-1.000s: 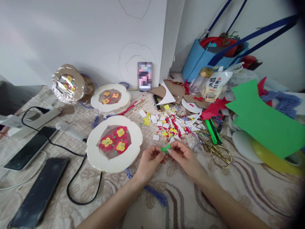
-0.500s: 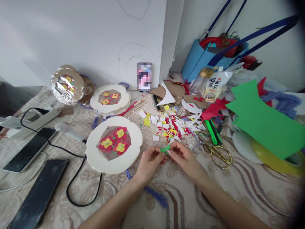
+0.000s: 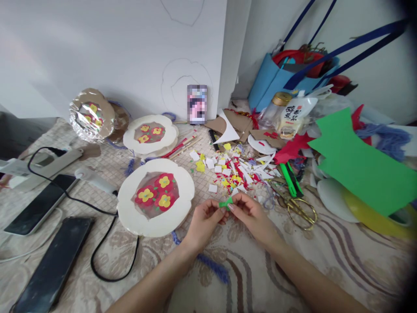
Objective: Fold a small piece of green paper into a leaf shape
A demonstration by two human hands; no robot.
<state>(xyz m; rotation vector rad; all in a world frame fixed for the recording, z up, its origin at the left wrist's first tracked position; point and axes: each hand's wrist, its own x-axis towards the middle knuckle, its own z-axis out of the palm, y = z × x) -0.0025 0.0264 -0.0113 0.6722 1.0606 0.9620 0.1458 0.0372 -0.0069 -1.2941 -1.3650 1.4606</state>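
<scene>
A small piece of green paper [image 3: 225, 203] is pinched between my two hands, just in front of the pile of scraps. My left hand [image 3: 206, 219] grips its left end between thumb and fingers. On the right end, the thumb and fingers of my right hand [image 3: 248, 213] are closed. To the left lies a white scalloped frame [image 3: 125, 200] with red and yellow flowers in its centre. White, yellow and red paper scraps [image 3: 239, 174] are spread beyond my hands.
Gold-handled scissors [image 3: 301, 214] and a green cutter [image 3: 289, 180] lie at the right, beside a large green sheet [image 3: 365, 165]. Two dark phones [image 3: 54, 261] and a glue gun [image 3: 96, 180] with a black cable lie at the left. A lit phone [image 3: 197, 104] stands behind.
</scene>
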